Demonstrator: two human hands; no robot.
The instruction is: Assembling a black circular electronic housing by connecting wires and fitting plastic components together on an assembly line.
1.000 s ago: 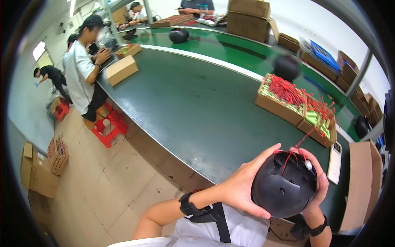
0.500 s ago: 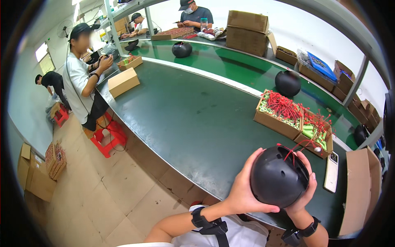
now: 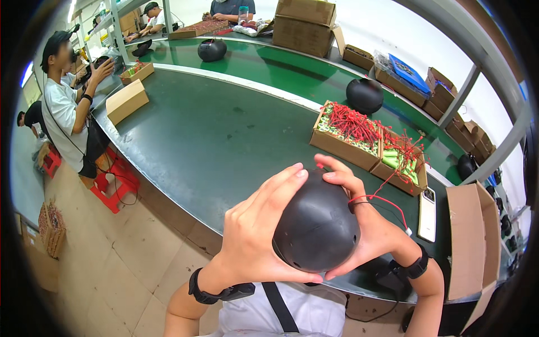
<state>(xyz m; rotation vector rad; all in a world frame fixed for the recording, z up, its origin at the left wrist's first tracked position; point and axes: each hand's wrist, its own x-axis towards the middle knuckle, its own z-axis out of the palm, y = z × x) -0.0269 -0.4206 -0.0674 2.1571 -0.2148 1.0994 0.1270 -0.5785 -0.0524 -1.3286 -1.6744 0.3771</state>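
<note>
Between my two hands is a round black plastic shell, held up above the near edge of the dark green table. My left hand wraps its left side, fingertips reaching over the top. Around the right side curls my right hand, its fingers near the top and its thumb underneath, close to the left thumb. Red and black wires come out at the shell's right and end in a small white connector. The opening the wires leave from is hidden.
Beyond my right hand stand two cardboard boxes of green cells with red wires. A white phone lies beside them, near an open carton. More black shells sit on the green conveyor. A co-worker is at the left.
Both hands have brought the shell leftward and closer to me, turning it so that its slotted opening no longer shows. The wires now hang out to the right. The view has shifted.
</note>
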